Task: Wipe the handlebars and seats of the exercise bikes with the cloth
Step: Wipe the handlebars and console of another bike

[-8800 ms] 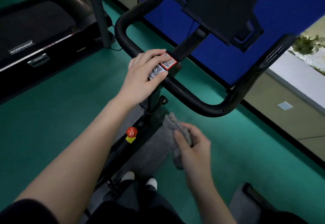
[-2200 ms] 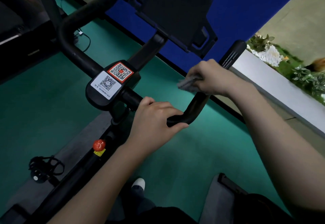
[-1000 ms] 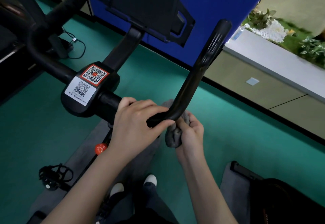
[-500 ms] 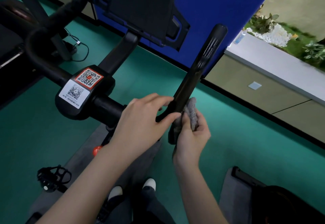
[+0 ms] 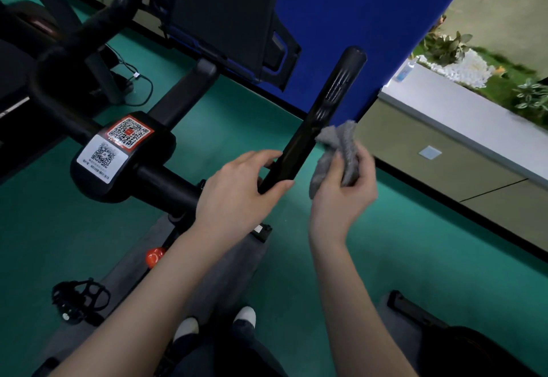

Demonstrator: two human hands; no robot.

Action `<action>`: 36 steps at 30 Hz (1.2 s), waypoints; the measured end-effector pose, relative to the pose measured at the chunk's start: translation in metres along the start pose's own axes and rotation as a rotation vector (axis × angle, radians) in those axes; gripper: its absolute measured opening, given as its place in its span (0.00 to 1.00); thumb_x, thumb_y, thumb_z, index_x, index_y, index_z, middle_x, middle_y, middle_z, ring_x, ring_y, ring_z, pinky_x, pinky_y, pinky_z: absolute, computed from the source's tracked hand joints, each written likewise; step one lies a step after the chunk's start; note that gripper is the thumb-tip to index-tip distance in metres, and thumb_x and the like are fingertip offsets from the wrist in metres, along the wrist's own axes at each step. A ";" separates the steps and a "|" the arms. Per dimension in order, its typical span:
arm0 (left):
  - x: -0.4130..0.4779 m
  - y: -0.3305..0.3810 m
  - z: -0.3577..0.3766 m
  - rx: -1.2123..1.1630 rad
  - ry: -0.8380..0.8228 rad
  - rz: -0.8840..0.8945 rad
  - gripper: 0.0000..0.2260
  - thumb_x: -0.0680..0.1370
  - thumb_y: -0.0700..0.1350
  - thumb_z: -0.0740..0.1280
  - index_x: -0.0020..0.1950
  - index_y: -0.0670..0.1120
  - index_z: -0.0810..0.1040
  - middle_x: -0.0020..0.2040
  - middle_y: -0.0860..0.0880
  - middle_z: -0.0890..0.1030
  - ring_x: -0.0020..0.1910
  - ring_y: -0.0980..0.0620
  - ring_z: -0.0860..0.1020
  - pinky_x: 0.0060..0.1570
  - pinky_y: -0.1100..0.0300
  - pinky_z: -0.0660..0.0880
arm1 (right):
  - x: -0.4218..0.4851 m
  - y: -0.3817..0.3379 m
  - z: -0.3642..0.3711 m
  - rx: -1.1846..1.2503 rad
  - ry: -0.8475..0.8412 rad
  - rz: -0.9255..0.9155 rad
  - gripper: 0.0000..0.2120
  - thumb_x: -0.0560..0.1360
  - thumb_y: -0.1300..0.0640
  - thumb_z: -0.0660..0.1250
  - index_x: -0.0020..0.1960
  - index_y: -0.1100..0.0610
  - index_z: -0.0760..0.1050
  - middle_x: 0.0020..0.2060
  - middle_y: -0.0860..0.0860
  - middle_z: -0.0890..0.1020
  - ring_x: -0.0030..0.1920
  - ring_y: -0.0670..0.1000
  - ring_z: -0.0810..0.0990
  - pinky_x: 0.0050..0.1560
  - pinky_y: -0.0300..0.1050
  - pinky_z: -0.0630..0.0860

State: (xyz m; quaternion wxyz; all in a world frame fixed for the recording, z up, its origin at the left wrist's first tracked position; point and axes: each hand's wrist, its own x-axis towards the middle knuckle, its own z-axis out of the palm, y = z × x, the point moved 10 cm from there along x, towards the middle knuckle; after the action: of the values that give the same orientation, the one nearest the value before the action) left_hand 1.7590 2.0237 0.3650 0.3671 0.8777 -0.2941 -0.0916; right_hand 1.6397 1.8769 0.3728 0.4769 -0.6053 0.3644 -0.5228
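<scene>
Two hands logged. Your left hand (image 5: 237, 190) held the handlebar (image 5: 329, 101) at its bend. Your right hand (image 5: 341, 199) gripped the cloth (image 5: 338, 151), which had climbed from the bend to mid-horn, just beside it. Upper grip probably remained unwiped.

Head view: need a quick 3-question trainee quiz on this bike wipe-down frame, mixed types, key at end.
1. True or false: the left hand holds the grey cloth.
2. The left hand holds: A) the handlebar B) the pedal C) the red knob.
3. Fill in: the centre housing bears ___ QR labels.
Key: 1 false, the right hand holds it; 2 A; 3 two.
</scene>
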 end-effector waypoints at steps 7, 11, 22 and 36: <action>-0.002 -0.002 -0.001 0.044 0.009 -0.008 0.19 0.72 0.61 0.66 0.62 0.62 0.73 0.54 0.63 0.78 0.44 0.60 0.77 0.41 0.60 0.71 | -0.002 -0.010 0.025 -0.101 -0.128 -0.207 0.13 0.70 0.76 0.62 0.52 0.68 0.79 0.50 0.58 0.79 0.53 0.51 0.78 0.60 0.40 0.73; -0.004 -0.002 -0.002 0.055 0.005 -0.004 0.19 0.72 0.62 0.66 0.62 0.63 0.73 0.54 0.64 0.78 0.43 0.61 0.76 0.38 0.62 0.69 | 0.032 -0.013 0.029 -0.122 -0.113 -0.182 0.12 0.72 0.74 0.63 0.53 0.69 0.79 0.50 0.60 0.79 0.51 0.50 0.76 0.58 0.35 0.72; -0.002 -0.002 0.000 0.045 -0.028 -0.009 0.19 0.72 0.63 0.65 0.62 0.63 0.72 0.54 0.63 0.79 0.44 0.58 0.78 0.44 0.58 0.74 | 0.005 -0.051 0.065 -0.301 -0.586 -0.696 0.16 0.65 0.76 0.64 0.50 0.65 0.80 0.47 0.54 0.82 0.51 0.55 0.77 0.55 0.44 0.73; 0.005 -0.004 0.007 -0.142 -0.196 -0.001 0.21 0.73 0.55 0.69 0.65 0.57 0.72 0.58 0.59 0.78 0.49 0.55 0.79 0.50 0.53 0.76 | -0.001 -0.065 0.094 -0.484 -0.826 -0.606 0.15 0.67 0.72 0.67 0.51 0.60 0.80 0.48 0.48 0.82 0.52 0.54 0.79 0.54 0.44 0.74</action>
State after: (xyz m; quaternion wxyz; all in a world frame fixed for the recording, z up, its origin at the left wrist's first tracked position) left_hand 1.7622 2.0190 0.3575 0.3978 0.8364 -0.3210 -0.1977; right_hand 1.7280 1.9143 0.4345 0.2562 -0.9292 0.0671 -0.2579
